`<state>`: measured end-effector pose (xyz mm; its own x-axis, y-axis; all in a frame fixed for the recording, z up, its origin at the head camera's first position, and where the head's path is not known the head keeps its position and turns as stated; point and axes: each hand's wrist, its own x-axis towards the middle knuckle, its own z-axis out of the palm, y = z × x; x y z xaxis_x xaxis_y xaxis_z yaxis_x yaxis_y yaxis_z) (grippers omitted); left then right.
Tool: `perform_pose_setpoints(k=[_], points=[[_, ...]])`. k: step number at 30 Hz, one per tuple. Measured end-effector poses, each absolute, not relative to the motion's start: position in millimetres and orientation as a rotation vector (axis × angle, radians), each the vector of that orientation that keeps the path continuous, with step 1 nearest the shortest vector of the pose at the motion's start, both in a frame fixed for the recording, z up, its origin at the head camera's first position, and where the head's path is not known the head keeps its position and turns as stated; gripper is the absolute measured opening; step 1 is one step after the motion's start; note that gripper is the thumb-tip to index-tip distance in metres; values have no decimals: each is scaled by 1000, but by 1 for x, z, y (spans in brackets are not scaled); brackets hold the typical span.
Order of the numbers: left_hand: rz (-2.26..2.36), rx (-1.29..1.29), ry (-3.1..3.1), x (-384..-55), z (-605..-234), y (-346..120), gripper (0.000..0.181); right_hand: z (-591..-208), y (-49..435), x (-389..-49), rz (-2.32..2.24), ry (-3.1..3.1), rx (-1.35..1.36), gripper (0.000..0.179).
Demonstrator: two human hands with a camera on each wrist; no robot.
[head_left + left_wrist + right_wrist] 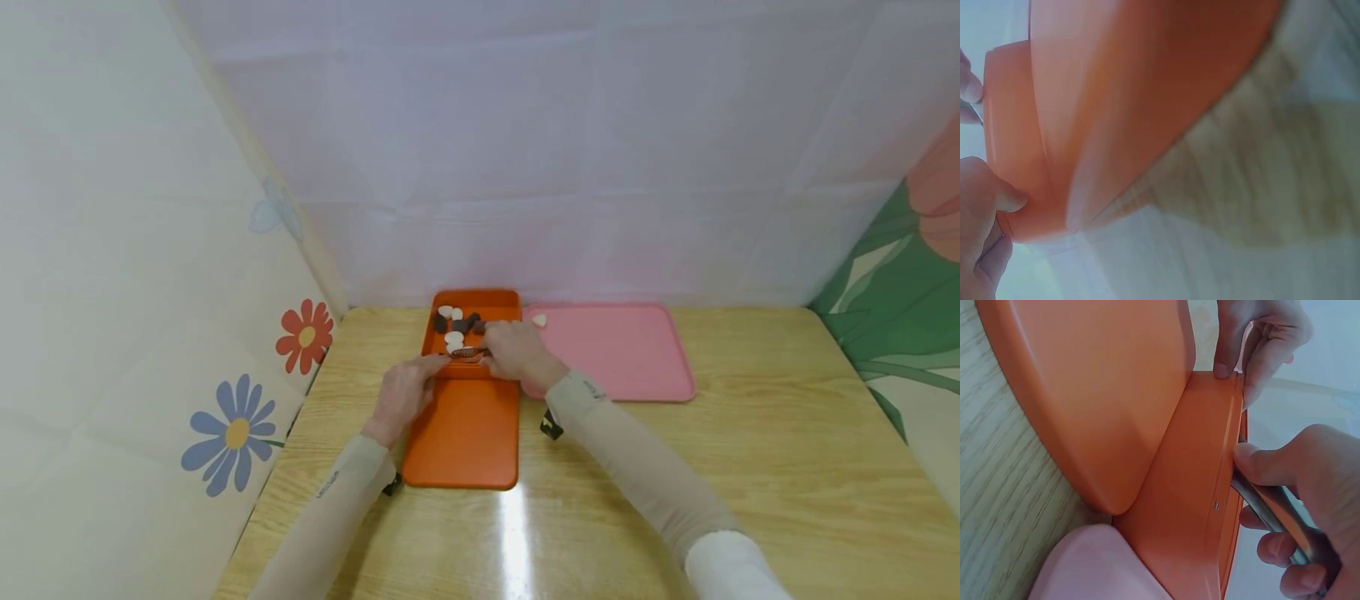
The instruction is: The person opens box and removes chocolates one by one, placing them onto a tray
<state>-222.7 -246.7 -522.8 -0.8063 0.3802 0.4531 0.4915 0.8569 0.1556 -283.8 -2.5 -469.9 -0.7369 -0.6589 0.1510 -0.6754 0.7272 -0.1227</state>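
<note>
White and dark pebble-like pieces (454, 337) lie in a deep orange box (492, 298) at the back of the table. My left hand (401, 393) pinches the box's near left rim, its thumb on the outer wall in the right wrist view. In my right hand (517, 352) is a metal utensil (1266, 509) with a perforated end, gripped by its shiny handle. That end dips inside the box by the near wall, and my fingers partly hide it. Whether it holds a piece, I cannot tell.
A flat orange tray or lid (461, 437) lies right in front of the box. To the right is a pink tray (611, 354) with one small white piece (539, 320) near its back left corner. A draped cloth wall (570, 167) stands behind the wooden table.
</note>
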Motion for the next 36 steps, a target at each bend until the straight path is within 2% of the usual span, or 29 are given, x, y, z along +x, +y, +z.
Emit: perform_pose_setpoints(k=[14,25,36], points=[[-327,-624,-2590,-216,-508,-256,33,-466,-12,-281,201,-2797,1072,23],[-256,-672,-2613,-211,-511,-257,38,-470,-29,-279,117,-2865,1023,23],[-277,-677,-2608,-212,-514,-260,39,-472,-31,-278,249,-2851,996,23]])
